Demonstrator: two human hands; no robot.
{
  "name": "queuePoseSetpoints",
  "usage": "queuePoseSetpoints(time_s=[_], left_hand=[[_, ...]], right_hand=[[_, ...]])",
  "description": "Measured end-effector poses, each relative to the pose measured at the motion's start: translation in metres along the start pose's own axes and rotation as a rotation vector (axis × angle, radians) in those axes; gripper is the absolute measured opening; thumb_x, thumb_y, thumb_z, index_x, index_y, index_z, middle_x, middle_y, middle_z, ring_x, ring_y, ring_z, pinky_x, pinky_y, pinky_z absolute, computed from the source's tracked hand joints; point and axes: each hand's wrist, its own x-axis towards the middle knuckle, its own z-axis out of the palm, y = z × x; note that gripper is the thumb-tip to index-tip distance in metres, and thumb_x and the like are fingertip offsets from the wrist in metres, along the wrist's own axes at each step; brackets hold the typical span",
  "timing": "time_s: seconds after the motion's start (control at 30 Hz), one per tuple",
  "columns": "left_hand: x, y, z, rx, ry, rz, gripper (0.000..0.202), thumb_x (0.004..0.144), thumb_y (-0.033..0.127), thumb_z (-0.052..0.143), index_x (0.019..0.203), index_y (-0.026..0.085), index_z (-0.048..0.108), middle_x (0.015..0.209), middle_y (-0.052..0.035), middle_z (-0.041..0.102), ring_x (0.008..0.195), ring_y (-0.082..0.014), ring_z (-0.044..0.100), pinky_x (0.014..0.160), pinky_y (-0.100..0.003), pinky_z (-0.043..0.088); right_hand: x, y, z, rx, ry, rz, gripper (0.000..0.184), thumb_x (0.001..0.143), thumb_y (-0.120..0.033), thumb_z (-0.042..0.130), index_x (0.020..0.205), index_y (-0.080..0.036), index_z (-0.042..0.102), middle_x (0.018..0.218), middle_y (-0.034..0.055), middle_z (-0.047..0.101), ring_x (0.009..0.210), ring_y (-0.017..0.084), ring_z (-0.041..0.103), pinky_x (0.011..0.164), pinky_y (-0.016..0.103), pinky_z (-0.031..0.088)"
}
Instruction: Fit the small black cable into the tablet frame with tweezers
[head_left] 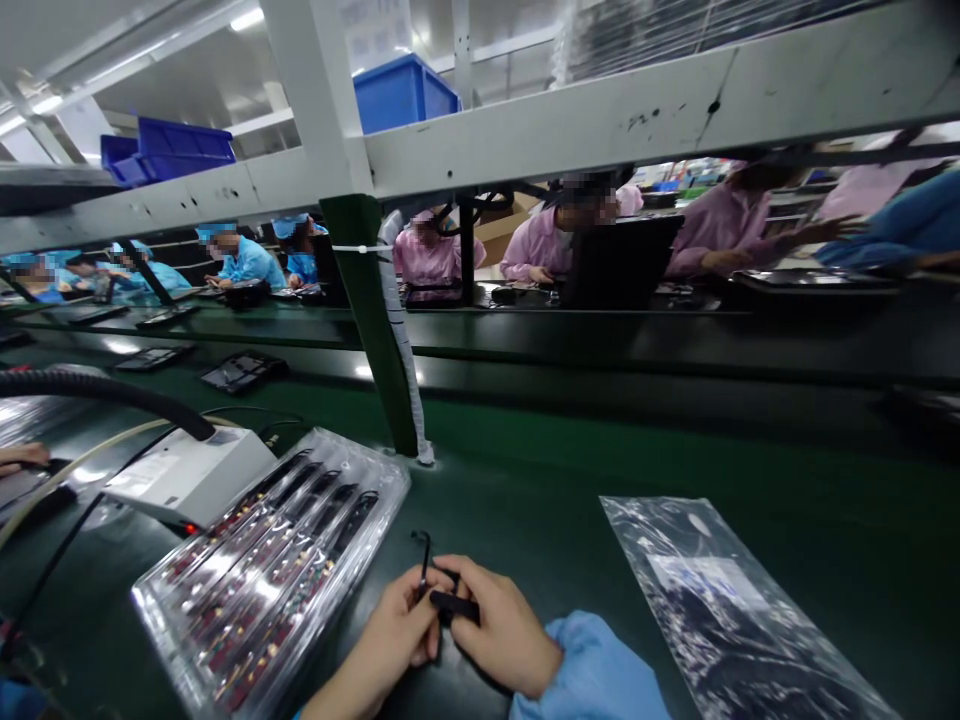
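over the green bench (525,500), just right of the clear tray (390,482), the left hand (401,622) pinches a thin black strip (425,562), hooked end up, while the right hand (501,622) grips a small black block (454,605) beside it; whether the two are joined is hard to tell. a light, steady fingertip hold probably suits such slim parts best. on the plastic bag (750,665), a white label (709,582) carries bluish writing, too blurred to read.

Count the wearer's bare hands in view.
2: the left hand, nearer the tray, and the right hand, nearer the bag, both gripping a black part. Some fingertips are hidden.
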Motion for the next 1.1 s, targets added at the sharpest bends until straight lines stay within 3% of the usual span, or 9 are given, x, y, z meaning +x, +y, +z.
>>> queuePoseSetpoints(time_s=[0.2,0.4,0.7,1.1], left_hand=[[0.0,-0.002,0.001,0.001,0.011,0.004,0.059,0.068,0.071,0.061,0.083,0.015,0.056,0.037,0.0087,0.04,0.03,-0.0035,0.022,0.034,-0.018,0.014],[-0.005,0.005,-0.001,0.013,-0.044,-0.002,0.053,0.074,0.065,0.061,0.089,0.014,0.056,0.041,0.0081,0.044,0.033,-0.0032,0.023,0.036,-0.018,0.016],[-0.004,0.005,-0.002,0.022,-0.039,-0.012,0.059,0.071,0.068,0.062,0.092,0.013,0.056,0.04,0.0083,0.044,0.033,-0.0034,0.024,0.036,-0.018,0.017],[-0.004,0.009,-0.001,0.046,-0.032,-0.038,0.072,0.063,0.077,0.06,0.094,0.012,0.053,0.039,0.0093,0.043,0.033,-0.0036,0.024,0.037,-0.019,0.017]], right_hand=[[0.0,-0.002,0.0,0.001,0.011,-0.023,0.047,0.072,-0.013,0.05,0.117,-0.022,0.06,0.087,0.0021,0.069,0.078,0.018,0.065,0.081,0.03,0.047],[-0.001,-0.001,0.0,0.002,0.028,-0.038,0.049,0.069,-0.012,0.051,0.116,-0.021,0.061,0.088,0.0024,0.07,0.078,0.018,0.065,0.08,0.029,0.048],[-0.001,0.002,0.001,-0.006,0.04,-0.057,0.053,0.066,-0.011,0.052,0.117,-0.019,0.061,0.103,0.0057,0.071,0.093,0.022,0.066,0.081,0.03,0.049],[0.0,0.002,0.002,-0.03,0.034,-0.064,0.051,0.067,-0.013,0.052,0.116,-0.019,0.061,0.096,0.0057,0.071,0.085,0.021,0.067,0.077,0.03,0.05]])
